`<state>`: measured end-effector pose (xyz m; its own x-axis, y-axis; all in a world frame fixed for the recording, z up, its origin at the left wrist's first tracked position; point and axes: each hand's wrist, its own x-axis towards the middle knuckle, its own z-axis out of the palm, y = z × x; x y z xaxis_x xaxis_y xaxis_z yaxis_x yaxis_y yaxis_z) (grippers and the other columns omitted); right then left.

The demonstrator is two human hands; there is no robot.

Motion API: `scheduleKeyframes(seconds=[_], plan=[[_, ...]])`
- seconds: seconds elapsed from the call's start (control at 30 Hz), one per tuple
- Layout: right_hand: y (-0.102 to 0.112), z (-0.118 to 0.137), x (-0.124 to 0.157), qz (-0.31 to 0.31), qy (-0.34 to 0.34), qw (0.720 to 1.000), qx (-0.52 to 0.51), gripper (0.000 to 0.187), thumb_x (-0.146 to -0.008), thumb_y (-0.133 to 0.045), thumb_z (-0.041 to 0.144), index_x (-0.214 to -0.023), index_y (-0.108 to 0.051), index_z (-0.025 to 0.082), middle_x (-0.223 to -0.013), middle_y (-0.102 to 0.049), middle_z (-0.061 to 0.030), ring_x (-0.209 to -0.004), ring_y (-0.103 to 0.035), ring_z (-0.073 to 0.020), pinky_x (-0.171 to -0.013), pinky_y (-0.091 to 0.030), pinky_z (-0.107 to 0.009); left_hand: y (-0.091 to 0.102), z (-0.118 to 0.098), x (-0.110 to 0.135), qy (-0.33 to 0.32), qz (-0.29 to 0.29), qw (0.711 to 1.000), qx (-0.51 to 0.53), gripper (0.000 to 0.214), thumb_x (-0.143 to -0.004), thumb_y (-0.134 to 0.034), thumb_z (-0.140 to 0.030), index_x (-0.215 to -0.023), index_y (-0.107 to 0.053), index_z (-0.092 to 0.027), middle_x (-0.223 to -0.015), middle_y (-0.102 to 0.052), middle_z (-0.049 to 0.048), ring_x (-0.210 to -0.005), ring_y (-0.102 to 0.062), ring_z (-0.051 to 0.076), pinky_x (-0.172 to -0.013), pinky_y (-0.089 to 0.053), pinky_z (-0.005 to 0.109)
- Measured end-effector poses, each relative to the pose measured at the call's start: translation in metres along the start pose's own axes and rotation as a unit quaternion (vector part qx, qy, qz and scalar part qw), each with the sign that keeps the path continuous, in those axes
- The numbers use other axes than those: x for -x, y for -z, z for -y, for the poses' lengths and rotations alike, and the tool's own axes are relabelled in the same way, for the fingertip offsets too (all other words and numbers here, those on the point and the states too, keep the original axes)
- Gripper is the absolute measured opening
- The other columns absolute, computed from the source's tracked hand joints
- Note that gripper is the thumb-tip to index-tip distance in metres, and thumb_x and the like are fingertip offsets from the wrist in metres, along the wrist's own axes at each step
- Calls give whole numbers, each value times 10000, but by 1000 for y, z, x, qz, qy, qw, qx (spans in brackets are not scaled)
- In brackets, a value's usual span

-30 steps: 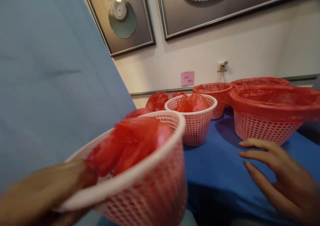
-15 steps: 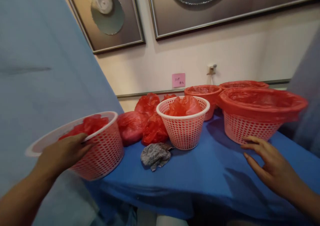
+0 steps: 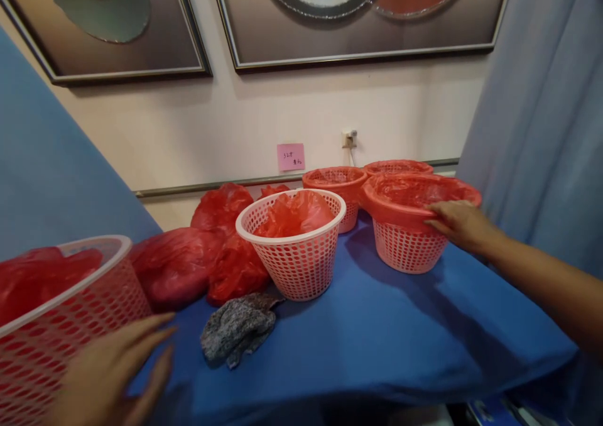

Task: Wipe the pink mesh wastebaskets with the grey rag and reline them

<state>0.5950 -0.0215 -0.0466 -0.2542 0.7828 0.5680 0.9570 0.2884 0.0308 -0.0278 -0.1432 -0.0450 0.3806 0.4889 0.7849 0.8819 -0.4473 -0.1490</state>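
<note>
My right hand [image 3: 459, 223] grips the near rim of a perforated basket [image 3: 409, 247] whose edge is covered by a folded-over red plastic bag [image 3: 424, 193]. Blurred at the lower left, my left hand [image 3: 117, 369] has its fingers apart and holds nothing. Beside it stands a large white-rimmed basket [image 3: 108, 288] with a red bag bunched inside, cut off by the view's edge. A smaller white-rimmed basket [image 3: 301, 262] sits mid-table, a crumpled red bag [image 3: 299, 215] inside it. In front of that basket lies a crumpled grey speckled cloth [image 3: 240, 328].
Filled red plastic bags [image 3: 183, 266] lie between the white-rimmed baskets. Two more red-lined baskets [image 3: 336, 178] stand at the back against the wall. A blue cloth [image 3: 377, 332] covers the table. Blue curtains [image 3: 541, 131] hang at both sides, and a pink note [image 3: 291, 156] is on the wall.
My left hand has let go of the large basket's rim and moved down. My right hand has reached forward onto the red-lined basket's rim. The view has turned right.
</note>
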Motion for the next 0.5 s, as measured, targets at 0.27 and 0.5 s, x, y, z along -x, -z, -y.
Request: scheduleKeyframes(seconds=[0.27, 0.5], plan=[[41, 38, 36, -139, -19, 990, 33, 234, -979, -503, 350, -976, -672, 188, -896, -734, -115, -820, -674, -273, -749, -483, -382, -88, -123, 26, -95, 82, 976, 180, 246, -900, -567, -115, -1102, -653, -227, -1101, -755, 69, -1053, -707, 202, -940, -582, 326], [54, 90, 81, -67, 113, 989, -69, 198, -991, -546, 333, -1097, -694, 257, -1005, -764, -53, -853, -711, -218, -775, -548, -360, -119, -175, -29, -72, 115, 933, 332, 283, -911, -540, -83, -1152, -602, -218, -1173, -720, 114, -1109, -679, 224, -954, -595, 383]])
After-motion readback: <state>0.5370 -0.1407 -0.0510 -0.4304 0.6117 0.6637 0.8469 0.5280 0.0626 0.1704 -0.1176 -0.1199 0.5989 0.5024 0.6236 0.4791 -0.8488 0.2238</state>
